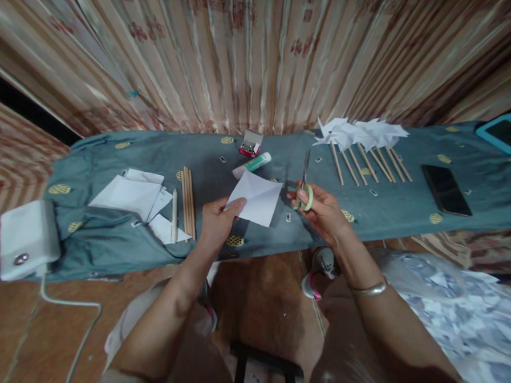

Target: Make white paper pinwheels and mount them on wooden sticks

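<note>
Between thumb and fingers, my left hand (218, 223) holds a white paper square (257, 200) by its left corner, above the cloth; faint crease lines show on it. My right hand (323, 211) grips scissors (305, 185) with pale green handles, the blades pointing away from me, to the right of the paper and apart from it. Just behind the paper lies a glue stick (252, 165), partly covered by it. Beyond that stands an open small red box (250, 145) of little metal pieces. Left of my left hand lie several wooden sticks (188, 202) and a white pen-like tool (174, 216).
White paper sheets (129, 196) lie at the left, near a white device (28, 239) with a cable. Paper pinwheels (361, 134) on sticks lie at the back right, beside a black phone (446, 190) and a blue-framed device (509, 134). A bag of paper pieces (458, 316) sits below right.
</note>
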